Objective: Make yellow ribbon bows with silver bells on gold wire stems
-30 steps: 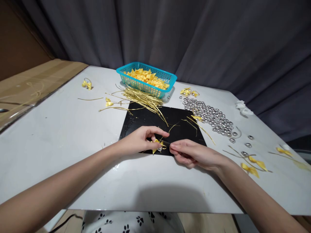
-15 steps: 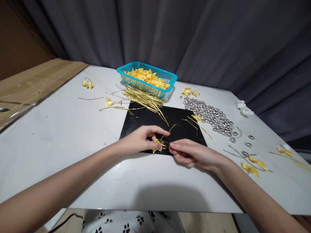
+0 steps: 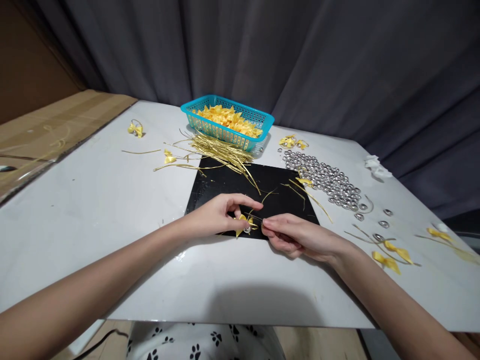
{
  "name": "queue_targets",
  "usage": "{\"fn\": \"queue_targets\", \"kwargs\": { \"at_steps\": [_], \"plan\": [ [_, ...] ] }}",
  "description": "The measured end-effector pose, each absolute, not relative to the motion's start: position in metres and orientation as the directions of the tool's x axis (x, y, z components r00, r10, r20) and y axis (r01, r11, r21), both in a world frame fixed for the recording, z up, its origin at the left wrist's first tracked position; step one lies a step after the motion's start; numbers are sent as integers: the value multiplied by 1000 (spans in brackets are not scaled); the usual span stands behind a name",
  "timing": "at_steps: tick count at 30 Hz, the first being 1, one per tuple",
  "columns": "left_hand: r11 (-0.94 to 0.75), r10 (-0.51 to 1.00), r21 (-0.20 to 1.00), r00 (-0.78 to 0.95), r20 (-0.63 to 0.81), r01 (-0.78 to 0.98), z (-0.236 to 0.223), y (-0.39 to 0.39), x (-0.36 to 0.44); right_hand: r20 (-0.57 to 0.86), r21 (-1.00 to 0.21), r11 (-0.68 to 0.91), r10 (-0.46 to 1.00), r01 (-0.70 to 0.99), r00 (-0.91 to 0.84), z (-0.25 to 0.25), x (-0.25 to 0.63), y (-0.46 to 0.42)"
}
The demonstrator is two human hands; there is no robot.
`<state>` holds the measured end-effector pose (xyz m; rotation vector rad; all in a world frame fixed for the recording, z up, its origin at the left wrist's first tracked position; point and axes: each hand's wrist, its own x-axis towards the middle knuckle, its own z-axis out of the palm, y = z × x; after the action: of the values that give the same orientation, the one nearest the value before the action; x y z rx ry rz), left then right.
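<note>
My left hand holds a yellow ribbon bow low over the black mat, its thumb against the bow and its index finger stretched out above. A silver bead sits at the bow's middle, and a loop of gold wire sticks out to the right. Just right of the bow, my right hand pinches the end of a thin twist tie between thumb and fingertips. The tie's other end runs toward the bow, partly hidden by my left hand.
Behind the mat lies a pile of gold twist ties, beside a turquoise basket of yellow bows. Many silver beads spread to the right. Loose bows lie at the right; a finished-looking bow with a loop stands far left.
The twist tie between my hands shows slightly more clearly and sits a little higher. Both hands have otherwise hardly moved.
</note>
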<state>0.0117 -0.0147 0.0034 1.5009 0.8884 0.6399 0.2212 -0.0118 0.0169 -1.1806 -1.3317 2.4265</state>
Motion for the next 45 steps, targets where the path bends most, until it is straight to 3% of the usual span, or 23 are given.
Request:
{"fn": "queue_targets", "kwargs": {
  "at_steps": [7, 9, 11, 13, 15, 18, 21, 23, 25, 27, 30, 36, 41, 45],
  "plan": [
    [23, 824, 986, 556, -112, 164, 3, -14, 12, -577, -784, -544, 457, 301, -677, 20, 222, -12],
    [63, 837, 987, 531, -132, 147, 2, -14, 13, -559, -827, -414, 521, 381, -645, 23, 228, -10],
    [102, 868, 991, 480, -130, 83, 1, -14, 13, -494, -833, -176, 661, 524, -564, 25, 236, -5],
    [132, 899, 991, 420, -121, 3, 0, -13, 15, -344, -700, 92, 825, 708, -448, 25, 245, 1],
    [172, 914, 984, 381, -142, -46, 0, -13, 16, -195, -450, 251, 909, 857, -368, 23, 252, 6],
    [216, 922, 971, 349, -169, -99, 1, -13, 16, -124, -106, 277, 949, 955, -289, 24, 255, 10],
    [259, 929, 948, 316, -192, -186, 4, -14, 14, -16, 47, 252, 968, 967, -251, 30, 250, 9],
    [261, 939, 938, 283, -193, -226, 5, -15, 13, 108, -44, 282, 955, 958, -276, 34, 242, 7],
    [264, 946, 932, 254, -200, -249, 7, -16, 13, 193, -252, 396, 915, 883, -355, 35, 230, 5],
    [261, 950, 929, 242, -199, -262, 8, -17, 14, 201, -452, 526, 847, 720, -493, 34, 217, 5],
    [261, 955, 923, 213, -205, -284, 8, -18, 16, 219, -624, 579, 775, 526, -593, 30, 199, 5],
    [256, 966, 902, 139, -220, -349, 6, -16, 16, 330, -688, 571, 796, 448, -508, 22, 188, -2],
    [270, 963, 881, 122, -241, -390, 4, -14, 15, 331, -729, 596, 737, 337, -589, 18, 191, -13],
    [292, 956, 884, 151, -253, -366, 4, -14, 15, 372, -809, 471, 874, 352, -313, 12, 189, -8]
  ]
}}
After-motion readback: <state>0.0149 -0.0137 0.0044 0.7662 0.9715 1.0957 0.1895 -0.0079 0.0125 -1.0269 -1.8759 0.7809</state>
